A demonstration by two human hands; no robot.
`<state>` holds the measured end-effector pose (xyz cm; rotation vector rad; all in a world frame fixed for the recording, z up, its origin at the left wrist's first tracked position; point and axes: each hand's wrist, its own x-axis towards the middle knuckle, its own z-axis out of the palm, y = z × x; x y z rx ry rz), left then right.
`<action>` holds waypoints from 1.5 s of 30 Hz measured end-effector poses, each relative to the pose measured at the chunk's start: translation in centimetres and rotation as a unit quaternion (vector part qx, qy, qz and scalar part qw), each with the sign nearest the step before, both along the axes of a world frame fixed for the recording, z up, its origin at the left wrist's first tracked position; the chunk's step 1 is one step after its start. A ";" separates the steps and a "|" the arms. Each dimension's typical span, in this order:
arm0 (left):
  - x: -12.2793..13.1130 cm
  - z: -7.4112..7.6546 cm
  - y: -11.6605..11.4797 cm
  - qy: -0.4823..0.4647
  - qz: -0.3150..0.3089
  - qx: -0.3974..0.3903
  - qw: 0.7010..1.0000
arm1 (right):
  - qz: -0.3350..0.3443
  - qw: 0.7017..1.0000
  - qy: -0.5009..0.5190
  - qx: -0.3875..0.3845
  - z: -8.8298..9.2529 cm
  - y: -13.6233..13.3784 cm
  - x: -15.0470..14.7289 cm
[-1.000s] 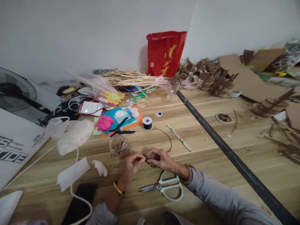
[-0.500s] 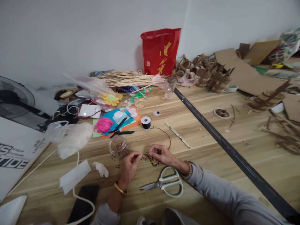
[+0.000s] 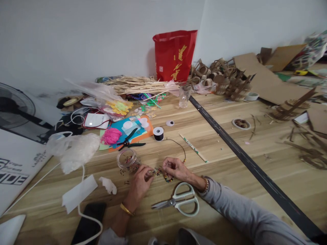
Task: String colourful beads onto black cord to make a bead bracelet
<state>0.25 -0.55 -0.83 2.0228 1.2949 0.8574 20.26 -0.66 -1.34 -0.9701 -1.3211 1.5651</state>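
My left hand [image 3: 139,182] and my right hand [image 3: 176,169] rest on the wooden floor [image 3: 230,160], fingers pinched on a string of coloured beads [image 3: 160,173] between them. A thin black cord [image 3: 178,145] runs from the beads up to a black spool [image 3: 158,133]. A clear jar of beads [image 3: 127,160] lies on its side just left of my left hand. White-handled scissors [image 3: 178,202] lie below my right wrist.
Black pliers [image 3: 130,143] and pink yarn [image 3: 111,135] lie on coloured sheets. A red bag [image 3: 175,54] stands at the wall beside bamboo sticks [image 3: 138,85] and cardboard pieces [image 3: 230,81]. A drinking glass [image 3: 184,96], a white plastic bag [image 3: 74,149], a phone [image 3: 88,223] and a fan [image 3: 15,109] are around.
My hands have drawn slightly apart, the left sliding down and left, so more of the beaded string shows between them. The camera view shifted a little.
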 end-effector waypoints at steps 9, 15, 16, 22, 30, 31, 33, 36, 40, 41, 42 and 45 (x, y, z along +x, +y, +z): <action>0.4 0.4 0.7 0.023 -0.021 -0.029 0.999 | -0.008 1.000 -0.010 0.008 -0.1 0.1 0.0; 0.8 0.4 0.9 0.026 -0.036 -0.022 0.999 | -0.010 1.000 -0.022 0.015 0.2 0.1 0.0; 0.9 0.5 0.9 0.026 -0.039 -0.022 0.999 | -0.010 1.000 -0.022 0.015 0.2 0.1 0.0; 1.1 0.6 0.9 0.018 -0.051 -0.020 0.998 | -0.012 1.000 -0.018 0.021 -0.1 0.1 0.0; 1.3 1.3 0.3 -0.015 -0.029 0.018 0.999 | -0.003 0.998 -0.040 0.046 -0.3 0.0 0.0; 1.4 1.5 0.3 -0.022 -0.029 0.018 0.999 | -0.001 0.997 -0.048 0.056 -0.4 0.0 0.0; 1.6 1.7 0.2 -0.033 -0.027 0.013 0.999 | 0.004 0.996 -0.057 0.075 -0.5 -0.1 0.0; 1.9 1.7 0.1 -0.038 -0.028 0.005 0.999 | 0.018 0.994 -0.060 0.089 -0.6 -0.2 0.0; 2.1 1.5 0.1 -0.041 -0.027 0.000 0.999 | 0.026 0.992 -0.075 0.095 -0.4 -0.3 0.0; 2.1 1.5 0.1 -0.046 -0.025 -0.002 0.999 | 0.027 0.992 -0.077 0.093 -0.4 -0.4 0.0; 2.0 1.5 0.1 -0.052 -0.023 -0.007 0.998 | 0.030 0.993 -0.078 0.089 -0.4 -0.3 0.0; 1.9 1.7 0.2 -0.080 -0.005 -0.034 0.996 | 0.044 0.993 -0.071 0.078 -0.3 -0.3 -0.1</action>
